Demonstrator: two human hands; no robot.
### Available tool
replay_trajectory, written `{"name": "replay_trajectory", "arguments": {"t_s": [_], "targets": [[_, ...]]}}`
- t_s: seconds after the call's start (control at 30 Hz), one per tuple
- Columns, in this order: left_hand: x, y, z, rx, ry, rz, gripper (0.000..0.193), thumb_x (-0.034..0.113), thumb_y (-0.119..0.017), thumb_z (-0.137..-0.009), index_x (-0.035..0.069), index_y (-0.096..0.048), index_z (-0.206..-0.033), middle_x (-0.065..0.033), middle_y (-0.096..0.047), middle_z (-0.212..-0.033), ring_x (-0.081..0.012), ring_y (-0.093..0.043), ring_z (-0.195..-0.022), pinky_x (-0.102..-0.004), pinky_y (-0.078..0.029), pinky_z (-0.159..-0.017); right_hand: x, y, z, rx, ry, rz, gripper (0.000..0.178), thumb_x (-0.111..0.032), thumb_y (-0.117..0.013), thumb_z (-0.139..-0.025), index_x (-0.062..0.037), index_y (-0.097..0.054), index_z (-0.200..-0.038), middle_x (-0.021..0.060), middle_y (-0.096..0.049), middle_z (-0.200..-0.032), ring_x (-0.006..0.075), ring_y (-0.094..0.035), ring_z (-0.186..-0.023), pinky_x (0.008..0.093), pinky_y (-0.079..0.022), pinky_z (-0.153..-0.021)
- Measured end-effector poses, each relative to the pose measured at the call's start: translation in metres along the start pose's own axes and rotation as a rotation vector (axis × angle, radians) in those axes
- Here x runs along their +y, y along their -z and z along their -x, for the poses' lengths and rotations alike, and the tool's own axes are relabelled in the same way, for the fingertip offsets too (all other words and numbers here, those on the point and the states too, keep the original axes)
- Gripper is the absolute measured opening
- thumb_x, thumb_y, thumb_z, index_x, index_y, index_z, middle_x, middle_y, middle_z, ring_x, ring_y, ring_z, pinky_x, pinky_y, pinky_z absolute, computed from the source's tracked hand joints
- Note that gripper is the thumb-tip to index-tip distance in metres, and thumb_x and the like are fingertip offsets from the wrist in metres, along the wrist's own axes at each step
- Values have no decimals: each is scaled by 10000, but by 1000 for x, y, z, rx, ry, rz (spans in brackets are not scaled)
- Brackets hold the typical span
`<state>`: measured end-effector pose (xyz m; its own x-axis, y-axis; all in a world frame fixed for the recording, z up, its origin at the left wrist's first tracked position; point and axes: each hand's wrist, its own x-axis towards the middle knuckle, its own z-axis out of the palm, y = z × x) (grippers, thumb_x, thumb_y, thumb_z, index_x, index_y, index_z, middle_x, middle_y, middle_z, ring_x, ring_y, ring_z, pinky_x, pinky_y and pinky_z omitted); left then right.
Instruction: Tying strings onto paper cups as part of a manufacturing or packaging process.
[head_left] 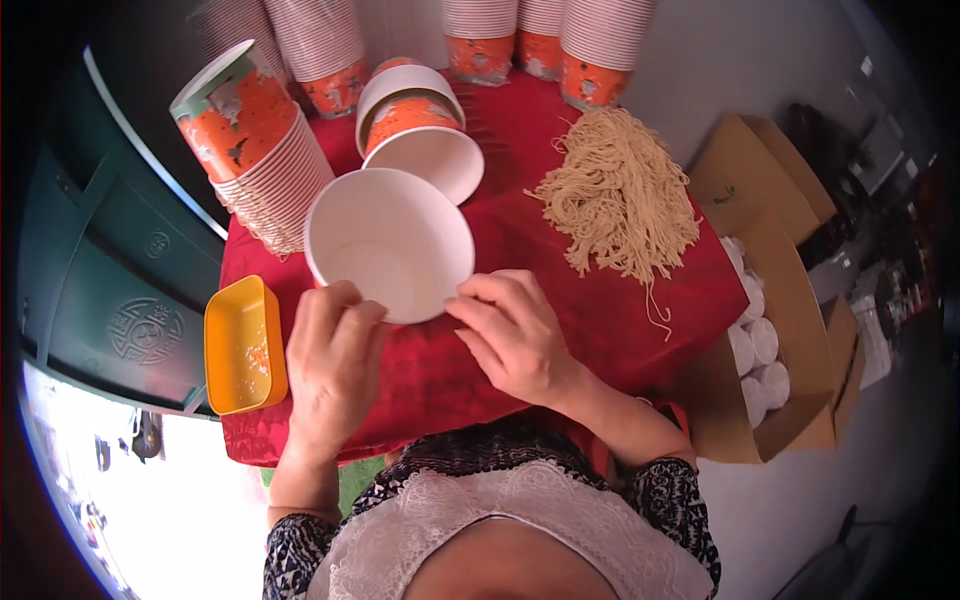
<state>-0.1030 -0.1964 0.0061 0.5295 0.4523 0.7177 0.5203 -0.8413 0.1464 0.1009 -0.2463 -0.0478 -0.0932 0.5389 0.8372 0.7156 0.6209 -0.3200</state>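
Observation:
A large paper bucket (385, 225) with a white inside stands mouth-up toward me at the near middle of the red-covered table. On its near left rim my left hand (335, 350) is closed, thumb and fingers pinching the edge. My right hand (515, 335) pinches at the near right rim, its fingertips close together; whether a strand of cord is between them is too small to tell. Two more paper buckets (425, 160), white inside with orange printed outsides, lie on their sides just beyond. To the right lies a loose pile of beige cords (625, 195).
A leaning stack of orange printed buckets (240, 130) with cord loops is at the left. More bucket stacks (595, 60) line the back. A yellow tray (213, 350) holding small bits sits near left. Beside the table, a cardboard box (790, 290) contains white round pieces.

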Motion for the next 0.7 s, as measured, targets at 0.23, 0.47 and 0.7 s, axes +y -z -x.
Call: {"name": "replay_trajectory", "arguments": {"t_s": [0.23,0.47,0.7], "targets": [[-7,-6,14,124,206,21,254,-87,-723,-737,17,-634,-950,-144,-587,-960,-302,-615,-824,-369,-500,-686,45,79,50,38,-331,329,141,6,-684,-813,-39,-633,-937,108,-602,-946,323,-561,-909,407,-461,-803],[4,-18,23,179,308,49,217,-81,-732,-780,21,-633,-944,-97,-583,-954,-178,-578,-742,-267,-455,-584,70,164,121,-26,-765,697,71,-16,-625,-851,-28,-629,-921,156,-606,-916,367,-561,-897,456,-455,-813],[14,-23,29,130,355,93,207,-78,-732,-786,15,-634,-944,-89,-584,-958,-137,-549,-679,-248,-425,-544,80,162,136,-37,-929,688,73,-78,-638,-869,-13,-663,-890,179,-639,-900,382,-576,-893,469,-461,-814]]}}
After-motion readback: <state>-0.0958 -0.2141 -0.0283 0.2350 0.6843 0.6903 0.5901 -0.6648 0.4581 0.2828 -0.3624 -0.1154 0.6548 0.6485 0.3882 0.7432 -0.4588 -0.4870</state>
